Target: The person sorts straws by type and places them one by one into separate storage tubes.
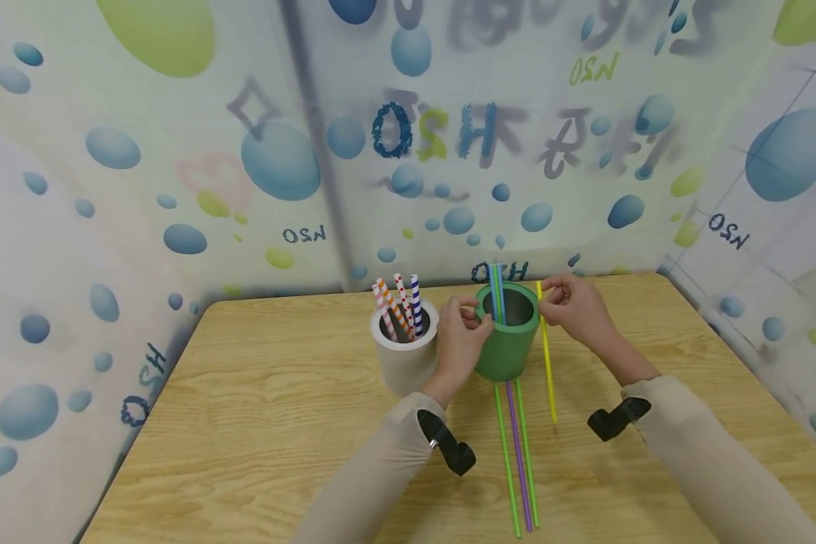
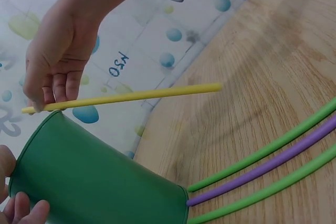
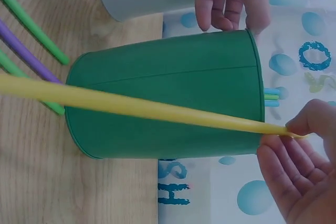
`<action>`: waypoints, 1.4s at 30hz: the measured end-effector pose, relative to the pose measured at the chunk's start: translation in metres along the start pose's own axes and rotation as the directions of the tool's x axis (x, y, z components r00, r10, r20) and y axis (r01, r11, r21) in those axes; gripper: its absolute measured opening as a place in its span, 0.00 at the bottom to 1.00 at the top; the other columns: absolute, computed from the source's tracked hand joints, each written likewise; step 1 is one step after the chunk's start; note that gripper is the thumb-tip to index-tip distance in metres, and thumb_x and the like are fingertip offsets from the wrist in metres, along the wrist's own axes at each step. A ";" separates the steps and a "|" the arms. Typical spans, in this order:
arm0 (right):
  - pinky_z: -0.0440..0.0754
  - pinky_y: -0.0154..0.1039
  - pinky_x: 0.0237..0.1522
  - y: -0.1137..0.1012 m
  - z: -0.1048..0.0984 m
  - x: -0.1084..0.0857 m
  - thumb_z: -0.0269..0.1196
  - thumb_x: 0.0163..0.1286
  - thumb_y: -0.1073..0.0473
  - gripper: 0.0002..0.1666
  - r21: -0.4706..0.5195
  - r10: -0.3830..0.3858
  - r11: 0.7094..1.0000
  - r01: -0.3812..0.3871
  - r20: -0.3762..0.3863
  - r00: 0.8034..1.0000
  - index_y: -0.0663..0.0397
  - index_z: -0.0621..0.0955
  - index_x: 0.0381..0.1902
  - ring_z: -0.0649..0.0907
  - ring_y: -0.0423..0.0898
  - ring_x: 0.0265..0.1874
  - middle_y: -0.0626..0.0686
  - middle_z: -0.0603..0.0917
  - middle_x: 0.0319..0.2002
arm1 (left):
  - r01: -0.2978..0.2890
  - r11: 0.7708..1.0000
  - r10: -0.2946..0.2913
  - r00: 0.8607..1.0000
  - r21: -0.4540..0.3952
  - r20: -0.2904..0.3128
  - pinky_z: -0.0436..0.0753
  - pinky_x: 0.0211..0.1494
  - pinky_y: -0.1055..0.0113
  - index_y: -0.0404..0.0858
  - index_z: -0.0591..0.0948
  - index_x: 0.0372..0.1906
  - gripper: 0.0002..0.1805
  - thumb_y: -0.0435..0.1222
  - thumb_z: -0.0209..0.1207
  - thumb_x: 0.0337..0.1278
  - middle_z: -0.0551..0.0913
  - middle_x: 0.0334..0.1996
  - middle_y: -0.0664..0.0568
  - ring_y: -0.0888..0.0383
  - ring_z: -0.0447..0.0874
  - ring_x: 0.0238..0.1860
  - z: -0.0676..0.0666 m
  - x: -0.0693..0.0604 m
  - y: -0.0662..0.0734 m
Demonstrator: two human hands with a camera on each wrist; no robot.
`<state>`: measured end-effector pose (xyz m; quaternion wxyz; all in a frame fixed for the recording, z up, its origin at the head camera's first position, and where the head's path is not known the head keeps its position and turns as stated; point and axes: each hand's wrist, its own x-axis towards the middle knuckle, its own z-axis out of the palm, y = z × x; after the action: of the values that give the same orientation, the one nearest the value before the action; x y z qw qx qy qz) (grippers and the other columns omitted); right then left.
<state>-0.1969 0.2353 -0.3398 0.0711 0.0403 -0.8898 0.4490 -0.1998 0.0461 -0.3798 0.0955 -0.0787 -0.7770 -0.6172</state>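
Note:
My right hand (image 1: 574, 306) pinches a yellow straw (image 1: 548, 370) near its top end, between thumb and fingers. The straw slants down just right of a green cup (image 1: 506, 351), outside it. My left hand (image 1: 461, 340) holds the cup at its left rim, thumb and fingers against it. Blue and green straws (image 1: 496, 295) stand inside the cup. In the right wrist view, the yellow straw (image 3: 142, 109) crosses in front of the cup's side (image 3: 173, 77). In the left wrist view, its lower end is over the table.
A white cup (image 1: 408, 366) with several patterned straws (image 1: 400, 310) stands left of the green one. Two green straws (image 1: 508, 468) and a purple straw (image 1: 520, 461) lie on the wooden table (image 1: 265, 423) in front. A printed wall sheet (image 1: 245, 227) rises behind the table.

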 end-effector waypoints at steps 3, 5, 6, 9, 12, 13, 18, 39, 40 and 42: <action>0.78 0.37 0.28 -0.002 -0.003 0.004 0.57 0.58 0.66 0.18 -0.002 0.002 1.000 -0.002 -0.004 1.000 0.70 0.72 0.45 0.80 0.45 0.21 0.58 0.79 0.27 | 0.002 1.000 -0.002 1.000 -0.004 0.000 0.75 0.35 0.71 0.34 0.75 0.42 0.13 0.30 0.61 0.50 0.72 0.32 0.48 0.60 0.73 0.31 0.000 -0.001 0.001; 0.79 0.36 0.29 -0.004 -0.004 0.006 0.57 0.59 0.66 0.18 0.008 0.003 1.000 -0.003 -0.007 1.000 0.70 0.72 0.46 0.81 0.45 0.22 0.58 0.79 0.28 | 0.003 1.000 -0.003 1.000 -0.008 0.002 0.75 0.35 0.71 0.34 0.75 0.42 0.13 0.30 0.61 0.50 0.72 0.32 0.47 0.59 0.73 0.31 0.000 -0.001 0.002; 0.79 0.36 0.29 -0.005 -0.004 0.007 0.57 0.59 0.66 0.17 0.012 0.002 1.000 -0.002 -0.012 1.000 0.70 0.72 0.45 0.81 0.45 0.22 0.59 0.79 0.28 | 0.003 1.000 -0.003 1.000 -0.008 0.002 0.75 0.35 0.71 0.34 0.75 0.42 0.13 0.31 0.61 0.50 0.72 0.33 0.47 0.59 0.73 0.31 0.000 -0.001 0.002; 0.80 0.34 0.29 -0.008 -0.005 0.011 0.56 0.60 0.66 0.16 0.028 -0.013 0.999 0.014 -0.029 0.999 0.70 0.72 0.45 0.80 0.45 0.22 0.60 0.79 0.29 | -0.007 1.000 0.007 1.000 -0.011 -0.001 0.75 0.35 0.72 0.35 0.75 0.41 0.13 0.30 0.61 0.49 0.73 0.33 0.46 0.59 0.73 0.31 0.000 -0.001 0.000; 0.79 0.31 0.28 -0.012 -0.006 0.015 0.57 0.60 0.66 0.16 0.025 -0.040 0.999 0.041 -0.053 0.998 0.70 0.72 0.45 0.80 0.42 0.21 0.60 0.79 0.28 | -0.014 1.000 0.013 1.000 -0.014 -0.007 0.75 0.34 0.72 0.35 0.75 0.41 0.13 0.30 0.62 0.49 0.73 0.32 0.47 0.59 0.73 0.31 0.000 0.000 -0.001; 0.79 0.30 0.27 -0.013 -0.006 0.016 0.57 0.60 0.66 0.16 0.027 -0.049 0.998 0.051 -0.060 0.997 0.70 0.72 0.45 0.79 0.41 0.20 0.60 0.79 0.28 | -0.015 1.000 0.015 1.000 -0.014 -0.008 0.75 0.34 0.72 0.35 0.75 0.41 0.13 0.30 0.62 0.48 0.73 0.32 0.47 0.59 0.73 0.31 0.000 0.000 -0.002; 0.79 0.28 0.27 -0.022 -0.011 0.024 0.57 0.61 0.65 0.16 0.030 -0.072 0.997 0.075 -0.092 0.993 0.69 0.72 0.45 0.79 0.40 0.20 0.59 0.79 0.28 | -0.007 1.000 0.007 1.000 -0.012 -0.001 0.75 0.34 0.73 0.34 0.75 0.41 0.13 0.30 0.61 0.49 0.72 0.32 0.47 0.61 0.73 0.30 0.000 0.000 -0.002; 0.78 0.26 0.25 -0.063 -0.037 0.053 0.57 0.60 0.64 0.17 0.108 -0.087 0.988 0.114 -0.226 0.970 0.64 0.72 0.47 0.79 0.35 0.17 0.46 0.76 0.24 | -0.024 1.000 0.024 1.000 -0.010 0.004 0.75 0.34 0.73 0.34 0.75 0.42 0.13 0.30 0.61 0.49 0.72 0.32 0.48 0.60 0.73 0.31 0.001 0.000 -0.004; 0.78 0.26 0.25 -0.064 -0.038 0.054 0.57 0.60 0.64 0.17 0.113 -0.083 0.987 0.111 -0.229 0.970 0.64 0.72 0.47 0.79 0.35 0.17 0.46 0.75 0.24 | -0.025 1.000 0.025 1.000 -0.011 0.003 0.75 0.34 0.73 0.34 0.75 0.42 0.13 0.30 0.61 0.49 0.72 0.32 0.48 0.60 0.73 0.31 0.001 0.000 -0.004; 0.78 0.26 0.26 -0.068 -0.040 0.056 0.58 0.60 0.64 0.17 0.124 -0.079 0.986 0.110 -0.233 0.969 0.63 0.72 0.48 0.79 0.36 0.17 0.46 0.75 0.24 | -0.029 1.000 0.029 1.000 -0.012 0.002 0.76 0.34 0.72 0.34 0.75 0.42 0.13 0.30 0.61 0.49 0.72 0.32 0.49 0.60 0.73 0.31 0.001 0.000 -0.003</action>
<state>-0.2394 0.2273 -0.2533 0.1909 0.0358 -0.8401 0.5065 -0.2009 0.0461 -0.3832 0.1031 -0.0913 -0.7722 -0.6202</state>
